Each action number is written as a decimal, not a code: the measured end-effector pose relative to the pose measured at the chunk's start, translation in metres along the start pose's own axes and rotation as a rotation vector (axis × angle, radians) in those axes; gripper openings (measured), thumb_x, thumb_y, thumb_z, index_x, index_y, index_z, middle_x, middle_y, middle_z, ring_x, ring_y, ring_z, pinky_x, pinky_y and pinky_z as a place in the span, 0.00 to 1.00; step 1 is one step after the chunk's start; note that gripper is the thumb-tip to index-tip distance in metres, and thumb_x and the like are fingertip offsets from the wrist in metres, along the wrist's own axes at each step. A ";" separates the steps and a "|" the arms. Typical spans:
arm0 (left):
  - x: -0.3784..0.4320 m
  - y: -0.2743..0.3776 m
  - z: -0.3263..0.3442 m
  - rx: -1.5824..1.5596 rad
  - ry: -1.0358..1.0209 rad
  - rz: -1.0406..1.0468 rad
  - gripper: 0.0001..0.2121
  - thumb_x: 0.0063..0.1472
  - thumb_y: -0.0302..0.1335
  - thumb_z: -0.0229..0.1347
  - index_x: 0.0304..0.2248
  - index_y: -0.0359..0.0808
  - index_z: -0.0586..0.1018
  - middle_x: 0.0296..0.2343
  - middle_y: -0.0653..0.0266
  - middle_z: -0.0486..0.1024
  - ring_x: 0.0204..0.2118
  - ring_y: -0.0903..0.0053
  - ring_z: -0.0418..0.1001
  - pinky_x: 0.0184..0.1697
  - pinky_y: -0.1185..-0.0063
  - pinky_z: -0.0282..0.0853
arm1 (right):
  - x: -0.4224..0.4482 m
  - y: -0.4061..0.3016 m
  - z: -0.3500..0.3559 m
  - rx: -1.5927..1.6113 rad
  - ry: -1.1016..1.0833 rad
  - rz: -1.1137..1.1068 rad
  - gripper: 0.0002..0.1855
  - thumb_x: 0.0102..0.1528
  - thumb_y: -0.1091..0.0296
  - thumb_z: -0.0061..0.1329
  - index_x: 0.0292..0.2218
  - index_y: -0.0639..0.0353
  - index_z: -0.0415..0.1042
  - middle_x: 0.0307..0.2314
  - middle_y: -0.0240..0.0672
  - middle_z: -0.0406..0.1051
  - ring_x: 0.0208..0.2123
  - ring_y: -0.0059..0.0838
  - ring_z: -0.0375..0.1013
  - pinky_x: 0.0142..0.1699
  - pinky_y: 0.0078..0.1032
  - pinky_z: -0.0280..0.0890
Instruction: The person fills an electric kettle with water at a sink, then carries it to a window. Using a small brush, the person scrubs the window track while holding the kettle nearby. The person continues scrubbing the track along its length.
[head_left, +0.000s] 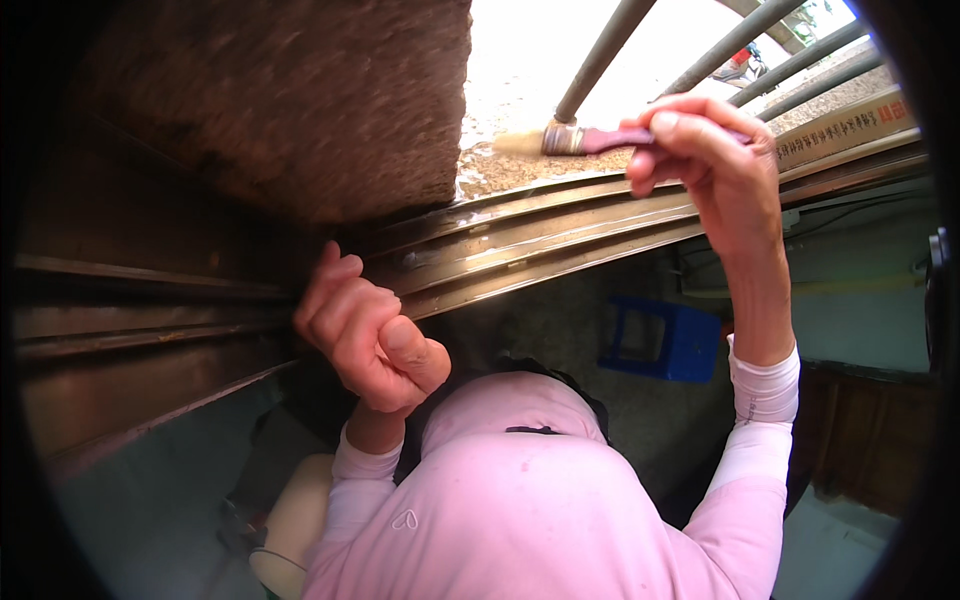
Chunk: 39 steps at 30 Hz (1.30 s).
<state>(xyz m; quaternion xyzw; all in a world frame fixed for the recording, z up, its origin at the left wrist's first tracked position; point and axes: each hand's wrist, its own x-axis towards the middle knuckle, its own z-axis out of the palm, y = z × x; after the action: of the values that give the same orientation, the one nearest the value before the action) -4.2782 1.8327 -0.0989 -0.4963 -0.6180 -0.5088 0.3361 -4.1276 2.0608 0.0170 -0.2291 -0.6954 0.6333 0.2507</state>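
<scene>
My right hand (709, 146) grips the purplish handle of a paintbrush (600, 141) between thumb and fingers. The brush lies nearly level, its pale bristles pointing left over the rough outer window sill (555, 169), close to the wall's edge. The metal window track (525, 232), with shiny wet-looking patches, runs below the brush. My left hand (375, 337) is curled with its fingers folded, at the left end of the track near the dark corner of the frame. Nothing shows in it, though the inside of its palm is hidden.
Metal window bars (607, 56) rise from the sill. A rough wall (300, 97) stands at upper left, above the brown metal side frame (135, 322). A strip with writing (844, 127) lies along the right sill. Below, a blue plastic stool (664, 337) is on the floor.
</scene>
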 end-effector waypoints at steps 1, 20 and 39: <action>-0.001 0.000 0.000 -0.011 0.006 0.006 0.06 0.66 0.26 0.42 0.36 0.31 0.66 0.31 0.58 0.67 0.38 0.63 0.66 0.48 0.60 0.70 | -0.006 -0.001 0.010 -0.023 -0.055 0.044 0.09 0.57 0.75 0.46 0.36 0.72 0.75 0.29 0.45 0.77 0.26 0.28 0.79 0.34 0.23 0.77; -0.010 0.004 0.008 -0.046 0.020 -0.065 0.07 0.67 0.26 0.43 0.36 0.29 0.68 0.30 0.56 0.68 0.37 0.62 0.66 0.51 0.57 0.67 | -0.020 -0.003 -0.033 -0.753 -0.229 -0.055 0.06 0.53 0.76 0.48 0.29 0.66 0.76 0.14 0.26 0.67 0.18 0.12 0.65 0.23 0.15 0.59; -0.012 0.000 0.009 -0.034 0.222 0.146 0.11 0.68 0.28 0.36 0.32 0.29 0.64 0.26 0.54 0.65 0.33 0.62 0.68 0.44 0.53 0.74 | -0.037 -0.058 -0.040 -0.655 -0.296 -0.124 0.11 0.50 0.82 0.54 0.37 0.71 0.76 0.36 0.45 0.74 0.35 0.28 0.77 0.40 0.20 0.72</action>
<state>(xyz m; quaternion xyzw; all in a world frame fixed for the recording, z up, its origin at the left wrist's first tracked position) -4.2737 1.8380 -0.1119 -0.4864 -0.5306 -0.5450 0.4300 -4.0740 2.0624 0.0751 -0.1603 -0.9028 0.3868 0.0985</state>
